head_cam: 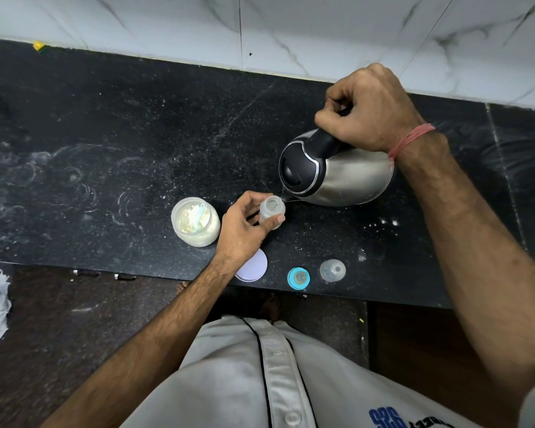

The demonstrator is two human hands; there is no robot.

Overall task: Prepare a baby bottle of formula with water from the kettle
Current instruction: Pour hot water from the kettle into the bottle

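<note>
While the left hand (244,223) pinches the upright baby bottle (271,213) between thumb and curled fingers on the counter (105,149), its open mouth lies just beyond the fingertips, directly under the spout of the kettle (334,174); right hand (368,112), fist closed round the black handle, tips it leftward. Beside the left palm: open formula jar (196,222), powder and scoop (200,213) inside. Behind the wrist: lid (254,268), teat ring (298,278), clear cap (332,270).

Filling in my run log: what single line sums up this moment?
step: pouring water | right hand: grips tilted kettle | left hand: holds bottle on counter | nipple ring: off
</note>
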